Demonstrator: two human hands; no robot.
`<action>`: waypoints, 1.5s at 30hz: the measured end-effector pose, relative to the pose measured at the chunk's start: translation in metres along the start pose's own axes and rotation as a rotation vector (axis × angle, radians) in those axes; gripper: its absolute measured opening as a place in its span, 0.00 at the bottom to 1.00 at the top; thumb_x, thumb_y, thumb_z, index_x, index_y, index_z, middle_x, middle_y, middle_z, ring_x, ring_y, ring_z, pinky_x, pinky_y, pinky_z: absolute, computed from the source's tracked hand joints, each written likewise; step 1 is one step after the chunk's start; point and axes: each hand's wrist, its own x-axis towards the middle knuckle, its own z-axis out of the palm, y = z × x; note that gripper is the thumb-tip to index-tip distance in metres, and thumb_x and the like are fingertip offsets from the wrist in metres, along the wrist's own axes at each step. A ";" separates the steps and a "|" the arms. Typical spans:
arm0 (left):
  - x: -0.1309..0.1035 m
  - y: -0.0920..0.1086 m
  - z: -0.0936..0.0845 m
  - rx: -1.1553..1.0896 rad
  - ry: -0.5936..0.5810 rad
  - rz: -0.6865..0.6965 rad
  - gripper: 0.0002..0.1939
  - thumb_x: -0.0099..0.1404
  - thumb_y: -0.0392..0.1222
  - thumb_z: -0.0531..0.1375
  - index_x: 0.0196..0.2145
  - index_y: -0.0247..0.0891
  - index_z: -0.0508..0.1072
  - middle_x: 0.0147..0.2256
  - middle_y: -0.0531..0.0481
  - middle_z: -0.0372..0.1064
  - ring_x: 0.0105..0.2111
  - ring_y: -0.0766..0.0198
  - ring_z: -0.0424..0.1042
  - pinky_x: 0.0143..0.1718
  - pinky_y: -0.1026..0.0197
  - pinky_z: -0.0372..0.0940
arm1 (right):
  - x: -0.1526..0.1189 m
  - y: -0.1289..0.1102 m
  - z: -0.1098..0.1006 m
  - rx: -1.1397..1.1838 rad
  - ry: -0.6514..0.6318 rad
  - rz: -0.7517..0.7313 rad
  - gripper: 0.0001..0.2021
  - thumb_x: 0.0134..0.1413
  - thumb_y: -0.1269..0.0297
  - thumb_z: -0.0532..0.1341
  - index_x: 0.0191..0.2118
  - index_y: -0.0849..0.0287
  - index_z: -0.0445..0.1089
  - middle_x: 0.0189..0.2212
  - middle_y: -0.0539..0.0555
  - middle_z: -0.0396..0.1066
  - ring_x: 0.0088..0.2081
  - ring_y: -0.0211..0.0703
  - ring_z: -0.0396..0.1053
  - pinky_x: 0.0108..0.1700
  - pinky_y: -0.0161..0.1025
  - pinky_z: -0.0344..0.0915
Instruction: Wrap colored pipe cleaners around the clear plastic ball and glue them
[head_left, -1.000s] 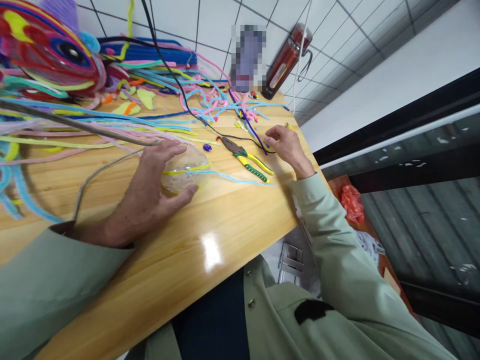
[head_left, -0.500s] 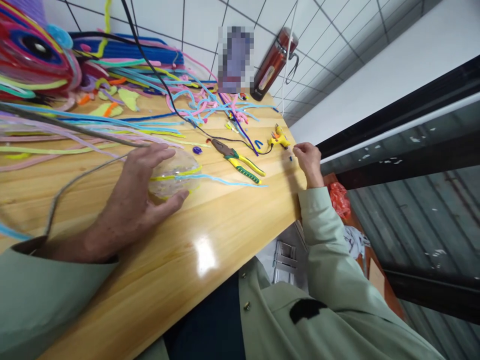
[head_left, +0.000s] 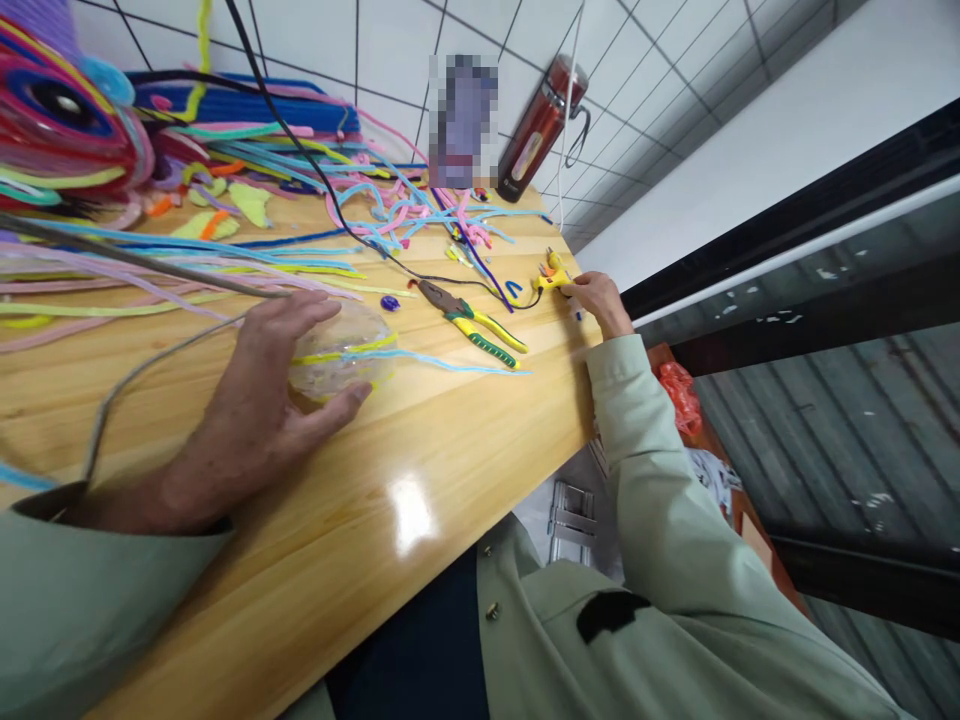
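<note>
On desk (head_left: 465, 450): left hand (head_left: 255, 410) cupping light, crushable clear plastic ball (head_left: 341, 350); right hand (head_left: 596, 298) fingertips touching small glue gun (head_left: 553, 275), rigid, best gripped by handle.

No legible text, label, brand, number or sign anywhere in view. The red flask (head_left: 538, 125) near the wall carries a pale panel, too small and blurred for me to read. The upright object (head_left: 463, 120) beside it is pixelated, so nothing on it is readable. The pliers (head_left: 471, 321) and the yellow glue gun (head_left: 553, 274) show no marking I can make out.
</note>
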 end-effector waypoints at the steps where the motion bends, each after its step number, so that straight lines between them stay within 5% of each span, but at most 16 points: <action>1: 0.000 0.000 0.000 -0.002 0.002 -0.001 0.42 0.81 0.46 0.69 0.85 0.53 0.60 0.74 0.35 0.72 0.75 0.30 0.73 0.76 0.22 0.71 | 0.002 -0.002 0.000 -0.001 -0.022 0.005 0.07 0.54 0.60 0.74 0.36 0.57 0.85 0.33 0.57 0.85 0.42 0.58 0.81 0.49 0.50 0.77; 8: 0.000 -0.004 0.000 0.023 -0.001 0.020 0.43 0.80 0.46 0.70 0.85 0.53 0.60 0.72 0.36 0.73 0.73 0.33 0.74 0.77 0.25 0.71 | -0.001 -0.004 0.005 0.006 0.002 0.010 0.07 0.53 0.62 0.73 0.37 0.58 0.85 0.34 0.58 0.86 0.43 0.57 0.81 0.50 0.48 0.76; 18: -0.001 -0.003 0.000 0.011 0.002 0.009 0.42 0.81 0.47 0.69 0.85 0.53 0.60 0.73 0.35 0.73 0.75 0.31 0.74 0.78 0.23 0.71 | -0.015 -0.020 0.024 0.104 0.140 -0.112 0.25 0.64 0.57 0.67 0.62 0.62 0.86 0.54 0.64 0.90 0.55 0.62 0.83 0.62 0.55 0.79; 26: 0.001 0.000 0.000 0.002 0.006 0.005 0.42 0.81 0.46 0.69 0.85 0.52 0.61 0.72 0.34 0.73 0.73 0.29 0.75 0.77 0.20 0.70 | -0.028 -0.025 0.044 0.092 0.088 -0.132 0.22 0.67 0.57 0.67 0.60 0.61 0.87 0.57 0.67 0.90 0.58 0.64 0.84 0.65 0.56 0.79; 33: -0.001 -0.005 0.002 0.024 0.001 0.017 0.42 0.80 0.46 0.70 0.85 0.53 0.60 0.73 0.36 0.73 0.74 0.32 0.74 0.77 0.22 0.71 | -0.031 -0.011 0.032 0.110 0.090 -0.094 0.18 0.66 0.58 0.67 0.55 0.61 0.87 0.55 0.66 0.90 0.57 0.64 0.85 0.63 0.55 0.79; 38: -0.001 -0.005 0.000 0.025 0.000 0.020 0.41 0.80 0.47 0.69 0.84 0.56 0.60 0.73 0.38 0.73 0.74 0.34 0.75 0.79 0.23 0.70 | -0.027 0.002 0.014 0.137 0.151 -0.042 0.22 0.76 0.56 0.59 0.60 0.60 0.84 0.60 0.67 0.88 0.61 0.60 0.82 0.68 0.55 0.76; 45: -0.001 -0.004 0.003 0.039 0.009 0.036 0.38 0.82 0.47 0.68 0.82 0.48 0.62 0.73 0.34 0.73 0.75 0.35 0.74 0.79 0.24 0.70 | -0.014 -0.003 0.007 0.149 0.038 -0.036 0.07 0.59 0.58 0.70 0.39 0.54 0.79 0.46 0.64 0.86 0.54 0.63 0.82 0.66 0.60 0.78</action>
